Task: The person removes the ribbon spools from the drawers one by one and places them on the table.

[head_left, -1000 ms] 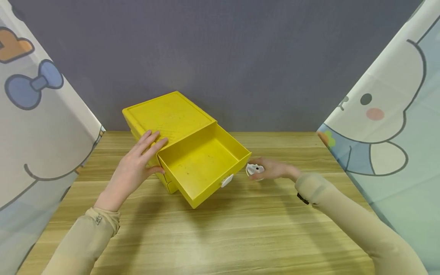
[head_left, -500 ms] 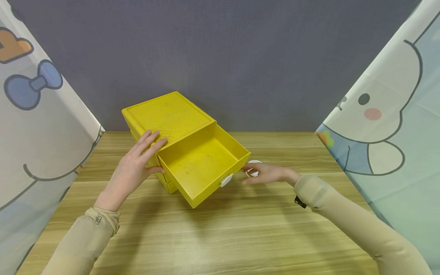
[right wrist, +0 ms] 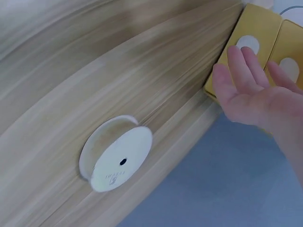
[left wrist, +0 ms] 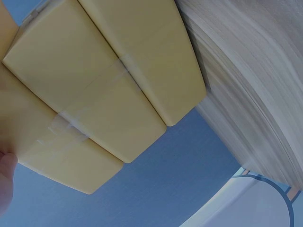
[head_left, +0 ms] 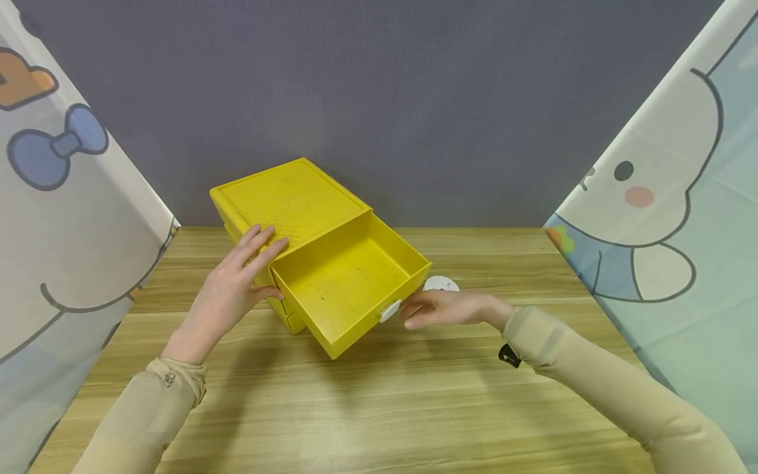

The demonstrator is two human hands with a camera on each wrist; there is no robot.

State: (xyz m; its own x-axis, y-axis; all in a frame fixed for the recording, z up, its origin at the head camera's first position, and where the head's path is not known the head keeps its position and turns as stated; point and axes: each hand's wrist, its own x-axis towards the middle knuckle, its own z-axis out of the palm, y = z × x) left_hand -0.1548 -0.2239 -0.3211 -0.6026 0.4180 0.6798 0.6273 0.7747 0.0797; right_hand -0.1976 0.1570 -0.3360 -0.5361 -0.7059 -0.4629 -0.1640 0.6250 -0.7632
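Note:
A yellow drawer cabinet (head_left: 290, 197) stands angled on the table, its top drawer (head_left: 355, 273) pulled out, with nothing inside. My left hand (head_left: 227, 289) rests on the cabinet's top and left side with fingers extended; the left wrist view shows the cabinet's side (left wrist: 90, 80) close up. My right hand (head_left: 447, 308) hovers just right of the drawer's white handle (head_left: 390, 311), fingers loosely bent and holding nothing. Behind that hand sits a white spool (head_left: 441, 284), partly hidden by it. In the right wrist view, the spool (right wrist: 118, 172) shows two round flanges with a pale tan middle.
The wooden table (head_left: 379, 408) stretches in front of the cabinet. A grey wall (head_left: 379, 99) rises behind it, and printed cloths hang at the left (head_left: 77, 230) and right (head_left: 669, 197). Lower drawers with white handles (right wrist: 289, 69) are closed.
My right hand has let go of the white spool and moved left toward the drawer handle. The spool stays on the table. My left hand and the drawer have not moved.

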